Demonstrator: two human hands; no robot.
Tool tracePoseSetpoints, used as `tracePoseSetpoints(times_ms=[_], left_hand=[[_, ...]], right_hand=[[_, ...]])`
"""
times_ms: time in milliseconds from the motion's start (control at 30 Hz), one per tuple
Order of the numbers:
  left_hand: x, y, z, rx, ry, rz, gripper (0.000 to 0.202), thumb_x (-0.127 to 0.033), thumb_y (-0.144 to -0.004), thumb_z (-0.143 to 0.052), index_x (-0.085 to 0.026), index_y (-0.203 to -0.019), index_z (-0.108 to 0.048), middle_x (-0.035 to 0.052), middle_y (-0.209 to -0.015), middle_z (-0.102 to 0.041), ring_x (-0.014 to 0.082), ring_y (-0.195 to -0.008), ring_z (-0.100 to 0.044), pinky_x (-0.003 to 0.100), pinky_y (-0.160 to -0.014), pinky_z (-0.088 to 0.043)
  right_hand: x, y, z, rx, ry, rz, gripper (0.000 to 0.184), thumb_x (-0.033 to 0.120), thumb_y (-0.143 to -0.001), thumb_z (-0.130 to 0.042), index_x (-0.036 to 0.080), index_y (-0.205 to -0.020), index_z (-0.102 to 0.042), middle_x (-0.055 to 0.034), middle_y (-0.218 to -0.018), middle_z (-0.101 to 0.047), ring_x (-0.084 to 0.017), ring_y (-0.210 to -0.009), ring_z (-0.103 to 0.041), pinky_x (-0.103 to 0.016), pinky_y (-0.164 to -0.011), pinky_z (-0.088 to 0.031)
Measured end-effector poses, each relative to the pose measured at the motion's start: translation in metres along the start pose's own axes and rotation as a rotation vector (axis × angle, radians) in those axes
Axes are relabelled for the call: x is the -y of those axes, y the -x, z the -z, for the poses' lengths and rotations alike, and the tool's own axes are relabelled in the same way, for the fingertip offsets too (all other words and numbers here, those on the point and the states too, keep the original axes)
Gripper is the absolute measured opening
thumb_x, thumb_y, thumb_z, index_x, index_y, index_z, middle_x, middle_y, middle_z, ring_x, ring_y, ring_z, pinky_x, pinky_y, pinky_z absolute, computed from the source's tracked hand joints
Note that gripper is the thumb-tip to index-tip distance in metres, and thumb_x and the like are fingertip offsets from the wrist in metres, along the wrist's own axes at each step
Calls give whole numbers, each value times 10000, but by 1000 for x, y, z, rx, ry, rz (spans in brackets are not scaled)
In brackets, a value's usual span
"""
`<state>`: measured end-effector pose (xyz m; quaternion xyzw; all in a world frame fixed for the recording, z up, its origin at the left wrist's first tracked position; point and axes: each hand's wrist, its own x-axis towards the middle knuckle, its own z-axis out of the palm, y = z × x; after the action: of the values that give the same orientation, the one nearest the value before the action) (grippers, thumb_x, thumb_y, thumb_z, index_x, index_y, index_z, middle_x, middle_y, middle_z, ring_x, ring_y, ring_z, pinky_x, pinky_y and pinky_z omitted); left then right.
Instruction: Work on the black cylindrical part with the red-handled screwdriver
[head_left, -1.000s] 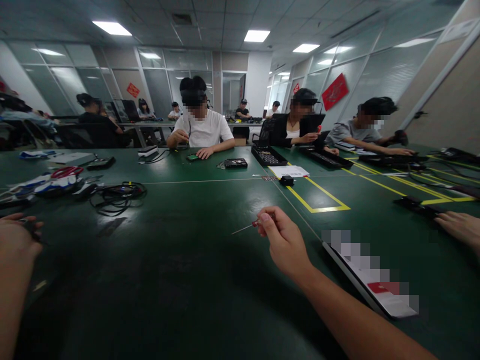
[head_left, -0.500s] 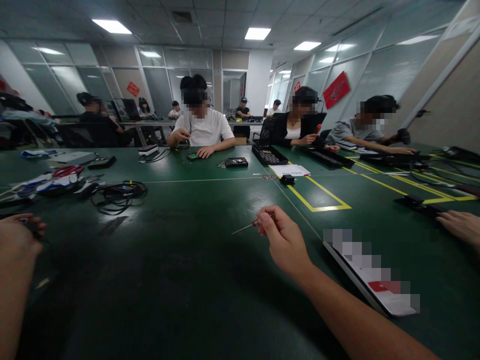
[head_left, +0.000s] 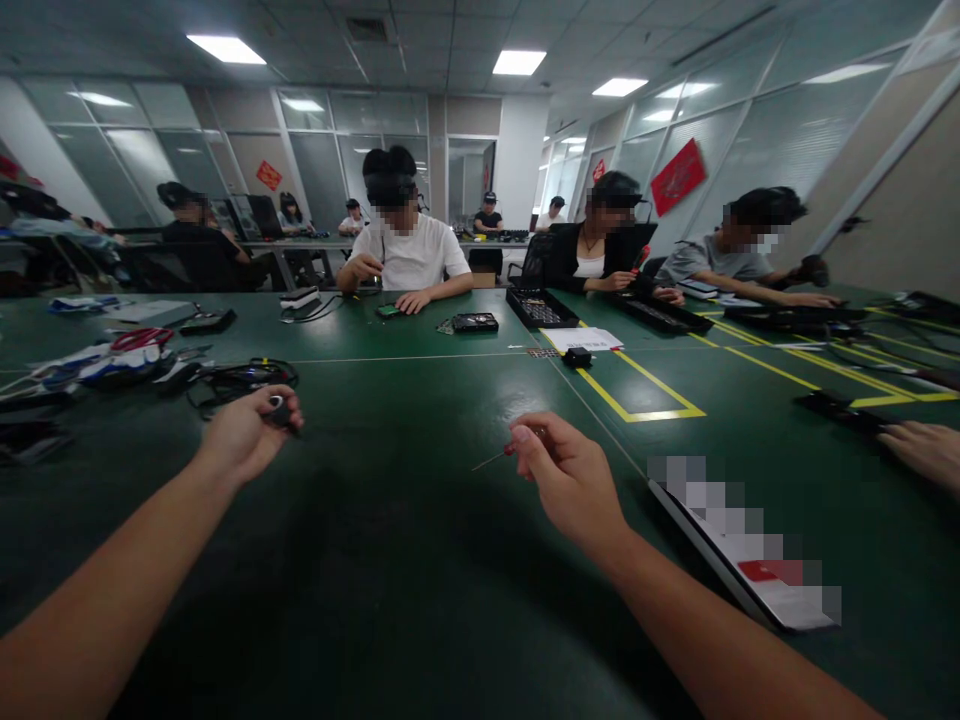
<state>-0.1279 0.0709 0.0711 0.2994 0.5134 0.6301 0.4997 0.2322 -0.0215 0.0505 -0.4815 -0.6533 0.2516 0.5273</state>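
Observation:
My left hand (head_left: 244, 435) is closed around a small black object (head_left: 278, 410) with a pale ring on its near side; its kind I cannot make out. It hovers over the green table (head_left: 375, 600), in front of a coil of black cable (head_left: 259, 372). In my right hand (head_left: 566, 475) is a small screwdriver (head_left: 510, 450), its red handle pinched between thumb and fingers. The thin metal shaft points left and slightly down, clear of anything else. Fingers cover most of the handle.
Beside my right forearm lies a flat white-topped item (head_left: 787, 590), partly blurred out. Gloves (head_left: 112, 365) and cables fill the left side. Across the table are a black device (head_left: 475, 322), black trays (head_left: 541, 308) and a black block (head_left: 577, 357). Co-workers sit opposite; another person's hand (head_left: 922, 450) rests at right.
My left hand has swung in from the left edge toward the middle with the black object in it. My right hand and the screwdriver have barely moved.

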Motion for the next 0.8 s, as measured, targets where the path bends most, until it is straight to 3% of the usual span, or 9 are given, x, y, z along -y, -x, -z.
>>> tracePoseSetpoints(times_ms=[100, 200, 333, 400, 533, 667, 800], left_hand=[[26, 23, -41, 168, -42, 64, 214, -21, -636, -451, -134, -759, -585, 60, -682, -548, 178, -597, -528, 271, -550, -469], [52, 45, -73, 374, -41, 76, 213, -41, -618, -480, -140, -749, -616, 56, -708, -558, 167, -637, -539, 266, -599, -470], [79, 71, -106, 559, 6, 102, 160, -130, -683, -502, -159, -770, -634, 55, -751, -560, 177, -668, -544, 305, -632, -462], [89, 81, -116, 618, -2, 100, 161, -204, -749, -523, -169, -846, -646, 60, -807, -575, 188, -715, -563, 327, -675, -465], [106, 93, -120, 681, -222, -101, 259, -148, -700, -642, -211, -947, -598, 39, -909, -599, 201, -842, -583, 348, -797, -461], [119, 97, -112, 681, -417, -322, 224, -257, -840, -693, -236, -1043, -603, 80, -1048, -644, 255, -993, -610, 419, -921, -467], [124, 97, -107, 681, -500, -441, 336, -323, -866, -724, -267, -1191, -660, 108, -1234, -665, 317, -1191, -590, 496, -1068, -412]], right_hand=[[-1, 0, 0, -13, -30, -51, 285, 486, -983, -581, 222, -1014, -685, 32, -606, -618, -144, -524, -584, -274, -514, -425], [-3, -1, 0, -69, -22, -53, 282, 482, -967, -607, 221, -1041, -684, 7, -685, -660, -162, -607, -620, -293, -574, -474], [-5, -2, 0, -146, -37, -13, 258, 421, -960, -615, 228, -1125, -660, -46, -935, -722, -184, -772, -655, -327, -693, -526], [-3, -3, -1, -183, -55, -13, 260, 398, -972, -588, 222, -1153, -650, -42, -912, -718, -180, -755, -649, -329, -694, -527], [1, -2, 1, -223, -39, -9, 249, 431, -980, -585, 219, -1070, -679, -18, -786, -696, -167, -660, -611, -306, -614, -484], [2, 1, 1, -245, -62, 45, 275, 475, -971, -605, 221, -879, -660, -9, -725, -665, -166, -654, -611, -298, -609, -482], [1, 3, -2, -265, -150, 53, 276, 478, -1004, -550, 228, -936, -644, -4, -732, -653, -164, -652, -629, -304, -625, -519]])
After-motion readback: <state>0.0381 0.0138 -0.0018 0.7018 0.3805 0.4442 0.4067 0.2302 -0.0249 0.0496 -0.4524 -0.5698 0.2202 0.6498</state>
